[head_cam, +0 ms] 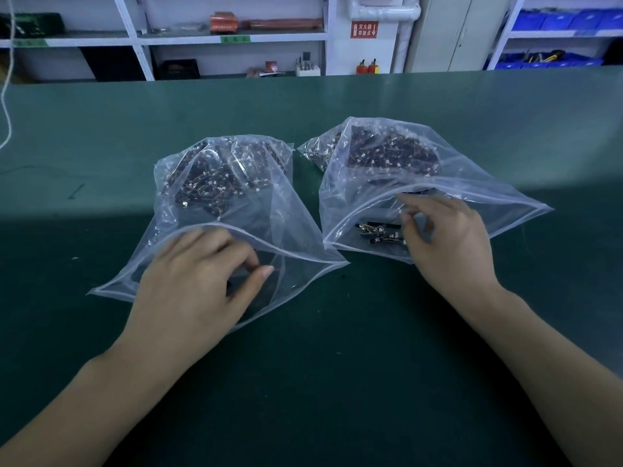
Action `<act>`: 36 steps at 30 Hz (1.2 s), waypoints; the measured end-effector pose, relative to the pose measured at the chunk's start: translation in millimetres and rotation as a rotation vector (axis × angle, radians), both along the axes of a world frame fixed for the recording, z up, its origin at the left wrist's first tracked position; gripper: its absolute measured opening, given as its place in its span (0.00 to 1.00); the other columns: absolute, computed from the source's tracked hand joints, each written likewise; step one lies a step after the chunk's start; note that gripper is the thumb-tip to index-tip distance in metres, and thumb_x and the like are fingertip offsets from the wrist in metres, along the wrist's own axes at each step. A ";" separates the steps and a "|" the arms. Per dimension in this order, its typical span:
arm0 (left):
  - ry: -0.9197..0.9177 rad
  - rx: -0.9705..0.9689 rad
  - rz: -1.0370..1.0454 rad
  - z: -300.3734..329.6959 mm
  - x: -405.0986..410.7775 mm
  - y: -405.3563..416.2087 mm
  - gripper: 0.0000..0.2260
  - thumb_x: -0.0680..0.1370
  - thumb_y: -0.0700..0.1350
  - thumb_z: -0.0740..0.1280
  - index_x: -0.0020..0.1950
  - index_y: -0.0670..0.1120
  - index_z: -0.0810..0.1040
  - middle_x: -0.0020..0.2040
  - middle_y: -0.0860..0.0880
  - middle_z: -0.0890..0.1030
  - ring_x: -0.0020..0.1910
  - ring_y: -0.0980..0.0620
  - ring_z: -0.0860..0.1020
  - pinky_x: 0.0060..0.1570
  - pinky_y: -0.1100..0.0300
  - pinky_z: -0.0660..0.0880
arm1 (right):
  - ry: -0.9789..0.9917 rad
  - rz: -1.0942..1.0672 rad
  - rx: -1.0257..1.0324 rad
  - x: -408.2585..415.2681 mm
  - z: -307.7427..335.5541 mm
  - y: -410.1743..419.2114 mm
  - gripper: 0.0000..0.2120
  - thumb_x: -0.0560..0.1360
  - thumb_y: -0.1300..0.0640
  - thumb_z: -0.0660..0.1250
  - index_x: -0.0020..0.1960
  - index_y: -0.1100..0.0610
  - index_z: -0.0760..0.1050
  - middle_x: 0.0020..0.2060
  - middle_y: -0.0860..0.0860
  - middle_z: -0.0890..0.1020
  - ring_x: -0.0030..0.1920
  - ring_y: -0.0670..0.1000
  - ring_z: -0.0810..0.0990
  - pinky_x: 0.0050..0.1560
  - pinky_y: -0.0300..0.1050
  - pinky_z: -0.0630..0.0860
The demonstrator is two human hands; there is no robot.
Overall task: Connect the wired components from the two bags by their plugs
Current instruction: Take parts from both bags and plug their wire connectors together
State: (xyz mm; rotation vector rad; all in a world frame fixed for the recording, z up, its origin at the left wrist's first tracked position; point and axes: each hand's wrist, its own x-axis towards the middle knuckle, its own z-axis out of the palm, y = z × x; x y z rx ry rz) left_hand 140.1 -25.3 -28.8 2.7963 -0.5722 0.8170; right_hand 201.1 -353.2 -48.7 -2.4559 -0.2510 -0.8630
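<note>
**Wired components: small, light, tangly — pinch the body, not the wire**

Wired components (379,230) sit loose just inside the mouth of the right bag (472,170), dark strips with thin wires and tiny white plugs. Near first: my left hand (199,281) is at 7 o'clock of the scene, fingers curled into the mouth of the left bag (188,210), thumb tip pressed toward the forefinger. Looks like a pinch on something dark inside, but the film hides it, so I cannot tell what it holds, if anything. My right hand (445,241) at 4 o'clock has its fingertips (406,219) bent, narrow gap, touching or just beside the loose pieces at the bag mouth; grip not confirmed.

Handling guess: pieces are light, rigid-ish strips; wires are thin, floppy and snag on neighbours. Plugs look fragile. I'd take one by the strip body, lift slowly, shake off hangers-on, never pull by the wire. Bag film is slick, soft, collapses onto fingers.

Further out, at 11 and 1 o'clock, the main heaps (215,183) lie at the back of both bags, on the green table (101,129). Shelves (236,38) beyond.
</note>
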 end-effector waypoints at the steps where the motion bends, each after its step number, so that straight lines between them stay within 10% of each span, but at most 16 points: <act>1: 0.029 0.020 0.038 1.1 -0.8 1.1 0.14 0.81 0.61 0.66 0.45 0.52 0.79 0.43 0.57 0.77 0.46 0.49 0.79 0.51 0.49 0.77 | 0.010 -0.004 -0.011 -0.6 0.3 2.0 0.16 0.80 0.63 0.69 0.66 0.55 0.83 0.53 0.48 0.85 0.52 0.57 0.81 0.60 0.60 0.77; 10: 0.328 0.227 0.327 10.5 -10.0 -0.1 0.27 0.78 0.74 0.54 0.64 0.58 0.77 0.60 0.56 0.80 0.62 0.49 0.80 0.56 0.48 0.79 | 0.011 0.146 0.082 -14.9 3.8 25.8 0.11 0.79 0.63 0.70 0.60 0.54 0.83 0.51 0.43 0.80 0.46 0.41 0.71 0.58 0.55 0.77; 30: 0.095 0.138 0.004 -0.9 -3.1 -4.1 0.15 0.83 0.55 0.62 0.51 0.54 0.89 0.49 0.57 0.88 0.49 0.48 0.85 0.53 0.49 0.81 | -0.048 0.290 0.116 -26.6 4.3 38.6 0.10 0.80 0.66 0.71 0.55 0.53 0.85 0.49 0.45 0.82 0.46 0.45 0.76 0.52 0.52 0.77; 36: 0.076 0.076 -0.049 -2.7 0.3 -0.2 0.02 0.77 0.48 0.78 0.48 0.52 0.90 0.46 0.56 0.88 0.46 0.47 0.86 0.50 0.48 0.83 | -0.049 0.344 0.145 -27.1 3.1 38.8 0.11 0.80 0.66 0.70 0.54 0.53 0.85 0.48 0.42 0.82 0.45 0.47 0.78 0.48 0.49 0.78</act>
